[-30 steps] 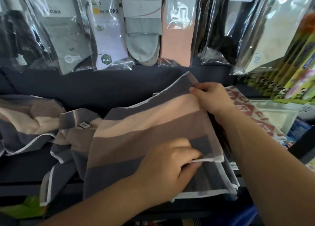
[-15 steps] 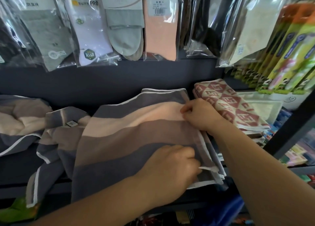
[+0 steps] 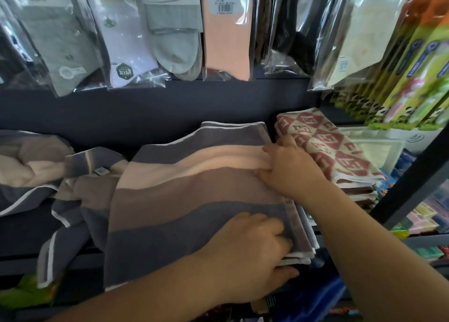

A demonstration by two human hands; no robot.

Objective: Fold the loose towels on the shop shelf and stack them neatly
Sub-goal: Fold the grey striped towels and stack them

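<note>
Striped towel (image 3: 194,195), grey, peach and brown bands with white edging, is lying folded at the middle of the dark shelf (image 3: 21,231), its layered edges lining up on the right side and its near part hanging over the shelf front. Left hand (image 3: 250,256) is clamping the near right corner: fingers curling over the top grey band, thumb sitting under the stacked edges. Right hand (image 3: 289,168) is gripping the right edge farther back at the peach band, fingers curled into the cloth and bunching it a little.

A second striped towel (image 3: 80,188) of the same colours is lying loose and crumpled just left, partly under the folded one, with a small tag showing and one end drooping off the shelf front. A third loose one (image 3: 29,166) is lying heaped at the far left.

Just right of the right hand, a stack of red diamond-patterned towels (image 3: 323,146) is sitting folded, touching or nearly touching the striped towel's far corner. Beyond it a white plastic tray (image 3: 374,149) is sitting on the shelf.

Dark back panel (image 3: 145,108) is running behind the shelf. Bagged socks (image 3: 126,37) in grey, white and peach are hanging in a row above. Green-and-yellow toothbrush packs (image 3: 413,66) are hanging at the upper right. A black upright post (image 3: 413,176) is slanting across the right side, with small colourful packaged goods (image 3: 425,214), blurred, sitting on the shelves behind it.
</note>
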